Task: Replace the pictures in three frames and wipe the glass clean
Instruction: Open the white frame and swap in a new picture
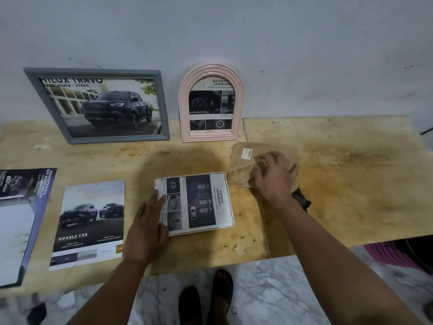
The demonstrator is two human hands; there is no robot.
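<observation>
the left hand (150,221) lies flat, fingers straight, pressing the left edge of the white frame (194,202) lying on the wooden table (339,184). the right hand (274,175) rests with fingers spread on the brown backing board (243,170) just right of it. risk: the board may slide under a flat hand; the unclamped picture may shift when the backing goes on.

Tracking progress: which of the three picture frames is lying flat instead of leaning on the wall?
The white rounded-corner frame under the left hand; the grey and pink arched frames lean upright.
</observation>
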